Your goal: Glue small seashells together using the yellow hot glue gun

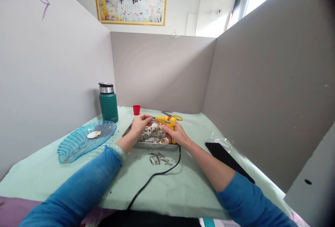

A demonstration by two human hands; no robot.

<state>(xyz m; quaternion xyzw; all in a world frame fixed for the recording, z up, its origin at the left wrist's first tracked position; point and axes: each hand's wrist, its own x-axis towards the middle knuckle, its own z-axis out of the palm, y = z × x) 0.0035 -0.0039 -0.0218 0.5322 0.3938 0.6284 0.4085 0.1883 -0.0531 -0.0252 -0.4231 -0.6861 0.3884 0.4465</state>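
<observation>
My right hand [176,133] is wrapped round the handle of a yellow hot glue gun [164,120], whose nozzle points left. Close to the nozzle tip, my left hand [141,123] has its fingers pinched together; whatever is in them is too small to make out. Both hands are above a metal tray [157,146] filled with small seashells [154,134]. From the gun's handle a black cord [154,175] runs down to the table's front edge. Several small metal clips or pins [158,159] lie in a loose pile just in front of the tray.
On the left are a blue shell-shaped dish [75,146] holding a pale shell [93,134], and a green bottle [108,104]. A red cup [136,110] and yellow-handled scissors [178,117] lie behind the tray. A black flat strip [227,160] and clear plastic bag [222,141] are right. Partitions enclose the table.
</observation>
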